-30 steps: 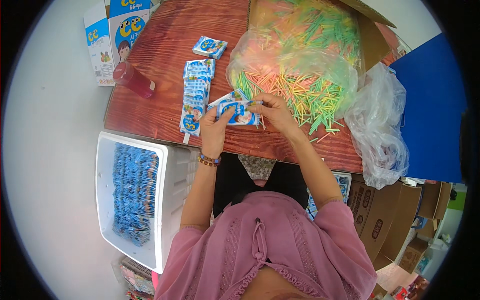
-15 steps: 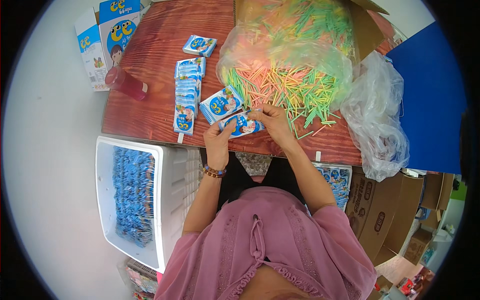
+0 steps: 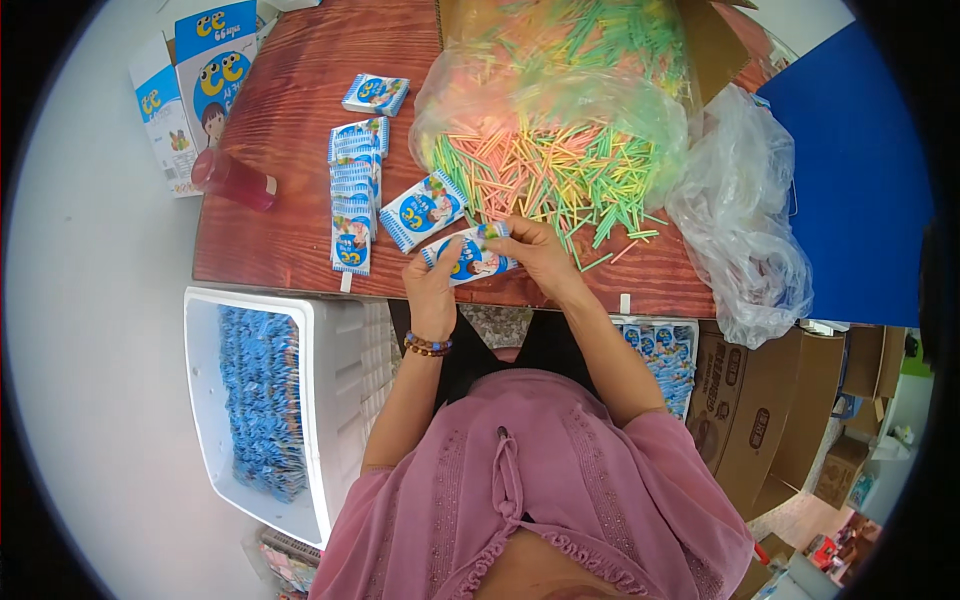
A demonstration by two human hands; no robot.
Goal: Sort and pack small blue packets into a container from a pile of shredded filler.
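Observation:
A small blue-and-white packet [image 3: 480, 262] is pinched between both hands above the table's near edge. My left hand [image 3: 432, 290] grips its left end, thumb on top. At its upper right end, my right hand [image 3: 540, 255] closes thumb and fingers on it. Just beyond lies a larger blue-and-white packet [image 3: 425, 210], flat and tilted. Left of that, an overlapping row of similar packets [image 3: 352, 195] runs away from me, with a separate stack [image 3: 377, 94] past its far end. Pink, yellow and green thin sticks [image 3: 545, 165] spill from a clear bag [image 3: 655, 110] beyond my right hand.
A pink-red plastic cup [image 3: 235, 180] lies on the wooden table [image 3: 270, 240] at left, near printed cartons [image 3: 215, 85]. A white crate [image 3: 318, 420] of blue packets stands below left. Crumpled clear plastic [image 3: 740, 220], a blue panel [image 3: 850, 190] and a cardboard box [image 3: 765, 400] are at right.
The view has shifted slightly, so the table's things appear further left. Both hands keep hold of the small packet, and the right thumb has moved a little along its upper end.

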